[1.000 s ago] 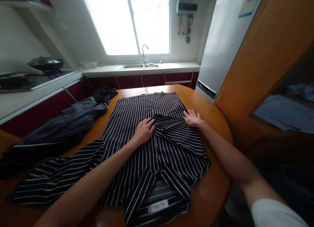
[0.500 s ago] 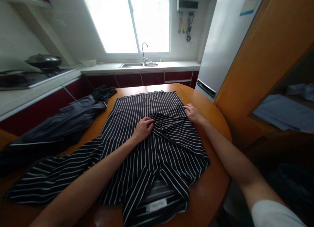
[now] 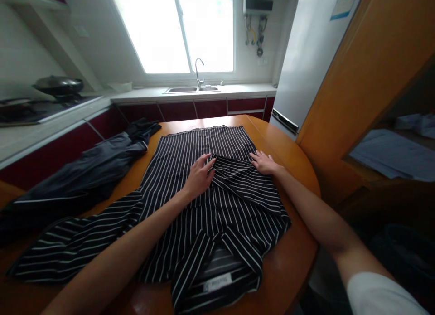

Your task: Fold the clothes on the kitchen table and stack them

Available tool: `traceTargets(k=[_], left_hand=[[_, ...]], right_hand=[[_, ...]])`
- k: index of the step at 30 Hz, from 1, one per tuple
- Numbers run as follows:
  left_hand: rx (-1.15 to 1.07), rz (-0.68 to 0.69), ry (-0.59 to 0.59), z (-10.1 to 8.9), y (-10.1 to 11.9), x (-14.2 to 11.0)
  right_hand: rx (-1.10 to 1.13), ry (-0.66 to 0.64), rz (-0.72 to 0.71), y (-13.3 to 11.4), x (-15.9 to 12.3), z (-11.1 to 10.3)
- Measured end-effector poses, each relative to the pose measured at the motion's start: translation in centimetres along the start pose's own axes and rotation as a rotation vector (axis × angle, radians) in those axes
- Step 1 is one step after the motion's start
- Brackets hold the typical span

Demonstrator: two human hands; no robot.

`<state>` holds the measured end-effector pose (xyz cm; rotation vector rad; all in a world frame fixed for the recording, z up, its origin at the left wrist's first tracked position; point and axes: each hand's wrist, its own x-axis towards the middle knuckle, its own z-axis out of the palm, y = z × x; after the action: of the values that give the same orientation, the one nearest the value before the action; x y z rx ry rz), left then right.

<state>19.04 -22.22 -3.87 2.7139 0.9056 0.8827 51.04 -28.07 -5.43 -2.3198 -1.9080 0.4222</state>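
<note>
A black shirt with white stripes (image 3: 183,170) lies spread on the wooden table (image 3: 292,156), its collar and white label toward me. The sleeve on the right is folded across the body, while the left one stretches out to the side. Over the shirt's middle, my left hand (image 3: 200,175) is open with fingers apart, beside the cuff of the folded sleeve. My right hand (image 3: 263,162) lies open and flat at the shirt's right edge, fingertips on the fabric near the folded sleeve.
Dark trousers or similar clothing (image 3: 91,165) lie in a heap on the table's left side. Beyond the table stand a counter with a sink (image 3: 192,90), a stove with a lidded pan (image 3: 57,84) and a fridge (image 3: 306,56). Papers or cloths (image 3: 394,154) lie on a shelf at right.
My left hand's fingers have lifted and spread from the cuff. My right hand rose off the edge with curled fingers, then came back down flat. The shirt has stayed nearly the same.
</note>
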Motion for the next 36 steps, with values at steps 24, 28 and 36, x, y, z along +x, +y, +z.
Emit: traceTargets(k=[24, 28, 36], left_hand=[[-0.407, 0.794, -0.890, 1.2, 16.2, 0.4], [-0.356, 0.534, -0.619, 1.9, 11.8, 4.9], [0.131, 0.203, -0.495, 5.6, 1.9, 5.0]], right_hand=[[-0.038, -0.036, -0.011, -0.5, -0.5, -0.4], [-0.049, -0.034, -0.015, -0.4, -0.3, -0.1], [-0.054, 0.079, 0.088, -1.6, -1.0, 0.1]])
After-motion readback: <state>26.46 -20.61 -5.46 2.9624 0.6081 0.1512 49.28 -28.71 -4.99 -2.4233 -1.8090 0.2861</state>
